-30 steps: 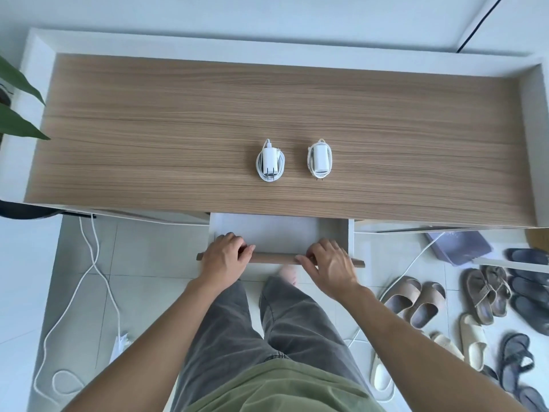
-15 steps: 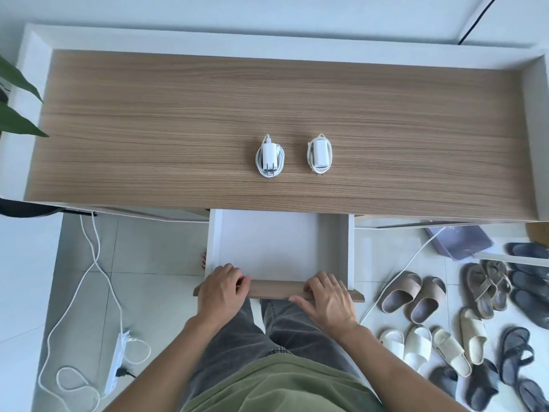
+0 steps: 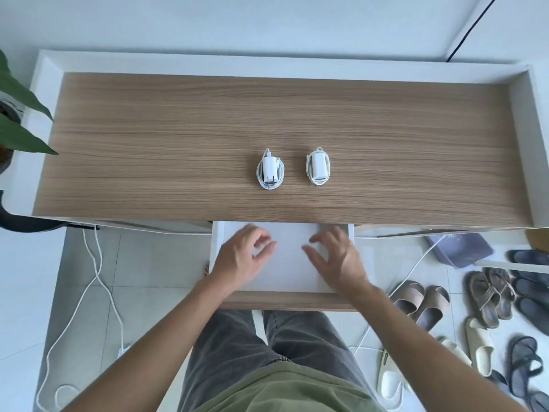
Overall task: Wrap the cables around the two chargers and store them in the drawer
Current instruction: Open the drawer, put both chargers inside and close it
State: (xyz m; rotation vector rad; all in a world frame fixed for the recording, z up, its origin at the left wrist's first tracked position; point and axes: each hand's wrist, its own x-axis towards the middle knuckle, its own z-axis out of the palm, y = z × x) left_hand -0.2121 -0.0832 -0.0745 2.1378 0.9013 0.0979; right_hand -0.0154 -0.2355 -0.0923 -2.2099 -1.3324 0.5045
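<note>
A single wide-angle head view looks steeply down from above the person's own body onto the wooden surface (image 3: 178, 138) and the open drawer (image 3: 285, 304) below it. The floor (image 3: 154, 263) fills the lower edges, and straight lines bow outward.

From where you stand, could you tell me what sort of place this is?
Probably a home entryway: slippers and sandals are scattered on the tiled floor beside a wood-topped cabinet, and a potted plant stands at its left end.
</note>
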